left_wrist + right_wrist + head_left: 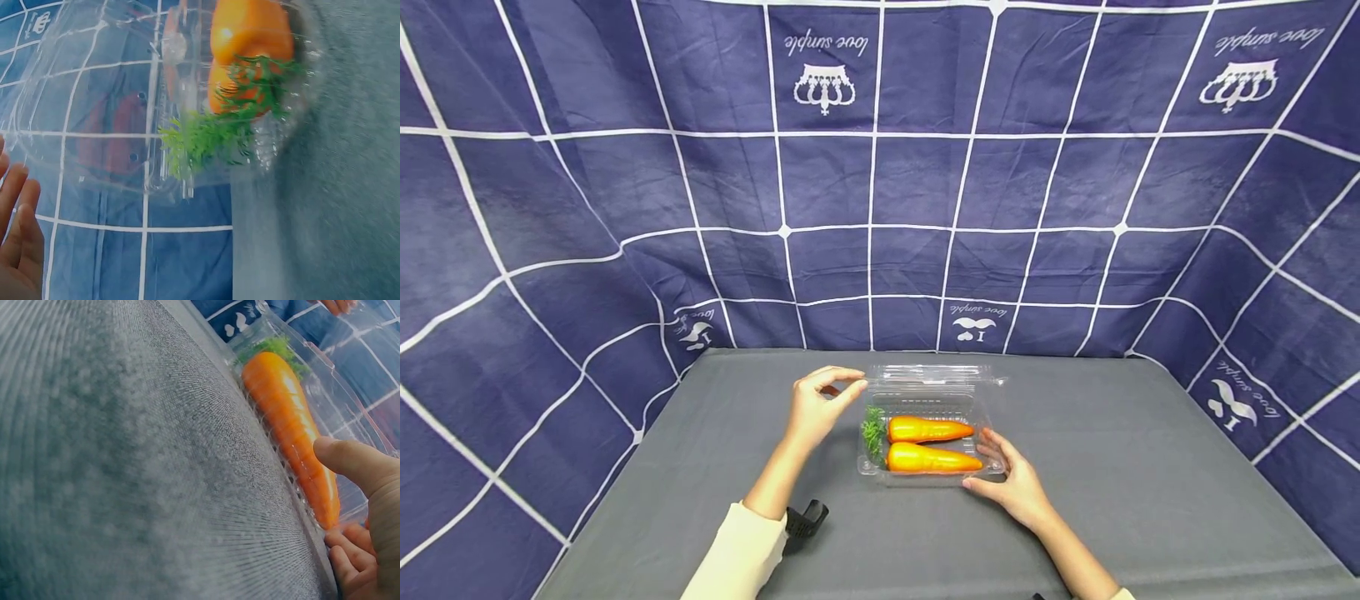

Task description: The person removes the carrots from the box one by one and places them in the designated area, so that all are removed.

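Note:
A clear plastic clamshell box (925, 481) sits on the grey table with its lid (928, 375) raised at the back. Two orange carrots (934, 461) lie side by side in it, thick ends to the left. Green leafy tops (874, 432) fill its left end. My right hand (1018, 487) holds the box's right end, thumb at the front corner and fingers along the side. The right wrist view shows that thumb (350, 459) beside the near carrot (290, 434). My left hand (816, 408) is beside the lid's left edge, fingers extended; the left wrist view has it (19, 240) near the lid (94, 137).
A black strap-like piece (807, 518) shows beside my left sleeve (737, 550). Behind the grey tabletop (1112, 450) hangs a blue cloth (925, 183) with white grid lines, which also closes off both sides.

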`<state>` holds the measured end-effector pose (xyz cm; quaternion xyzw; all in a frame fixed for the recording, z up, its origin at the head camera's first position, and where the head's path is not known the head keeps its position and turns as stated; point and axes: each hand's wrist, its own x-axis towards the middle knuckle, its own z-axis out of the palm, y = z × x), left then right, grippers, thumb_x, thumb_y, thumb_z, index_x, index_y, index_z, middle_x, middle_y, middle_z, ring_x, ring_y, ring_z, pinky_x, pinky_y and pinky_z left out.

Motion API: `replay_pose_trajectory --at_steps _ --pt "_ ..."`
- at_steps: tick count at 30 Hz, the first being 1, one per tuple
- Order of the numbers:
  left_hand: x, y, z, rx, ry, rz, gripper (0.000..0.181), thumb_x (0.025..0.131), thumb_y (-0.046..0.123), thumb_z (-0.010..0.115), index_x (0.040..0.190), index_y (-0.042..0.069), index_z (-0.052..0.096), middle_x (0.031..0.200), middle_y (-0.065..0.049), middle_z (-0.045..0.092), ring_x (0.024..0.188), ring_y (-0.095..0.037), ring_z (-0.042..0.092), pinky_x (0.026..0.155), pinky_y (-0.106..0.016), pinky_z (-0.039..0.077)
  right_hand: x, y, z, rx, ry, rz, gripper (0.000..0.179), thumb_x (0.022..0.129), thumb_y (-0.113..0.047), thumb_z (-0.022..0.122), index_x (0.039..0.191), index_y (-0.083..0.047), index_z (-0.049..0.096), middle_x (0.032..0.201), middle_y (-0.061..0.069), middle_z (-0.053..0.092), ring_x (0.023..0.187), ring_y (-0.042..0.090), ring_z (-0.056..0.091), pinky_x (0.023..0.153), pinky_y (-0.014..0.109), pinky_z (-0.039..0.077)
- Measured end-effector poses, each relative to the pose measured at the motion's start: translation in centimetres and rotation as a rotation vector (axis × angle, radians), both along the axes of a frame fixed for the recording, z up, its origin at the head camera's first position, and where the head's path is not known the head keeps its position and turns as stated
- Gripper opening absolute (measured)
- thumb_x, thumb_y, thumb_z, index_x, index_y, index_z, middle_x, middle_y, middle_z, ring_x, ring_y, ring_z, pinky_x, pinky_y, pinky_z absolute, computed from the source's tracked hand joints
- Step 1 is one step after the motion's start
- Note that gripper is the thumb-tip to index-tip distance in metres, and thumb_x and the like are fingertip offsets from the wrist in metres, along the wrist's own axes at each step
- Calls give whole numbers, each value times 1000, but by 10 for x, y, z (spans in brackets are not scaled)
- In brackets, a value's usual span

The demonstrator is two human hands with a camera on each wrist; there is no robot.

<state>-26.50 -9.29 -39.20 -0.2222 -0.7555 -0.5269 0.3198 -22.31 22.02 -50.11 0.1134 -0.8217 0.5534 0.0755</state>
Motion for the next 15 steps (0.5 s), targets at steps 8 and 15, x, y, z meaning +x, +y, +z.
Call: replay_pose_trajectory --at_steps 8,15 --pt "1 20 26 102 -32 68 12 80 1 78 91 -4 74 87 -14 72 78 -15 66 62 -21 49 1 -2 -3 9 35 -32 86 69 1 86 141 10 40 138 26 50 120 41 54 98 14 35" --pt "-17 28 28 253 -73 74 14 83 2 76 94 -6 73 88 -19 71 76 -7 63 61 -13 43 0 0 -2 2 3 -17 88 69 -10 88 142 4 42 140 19 51 122 32 55 99 15 35"
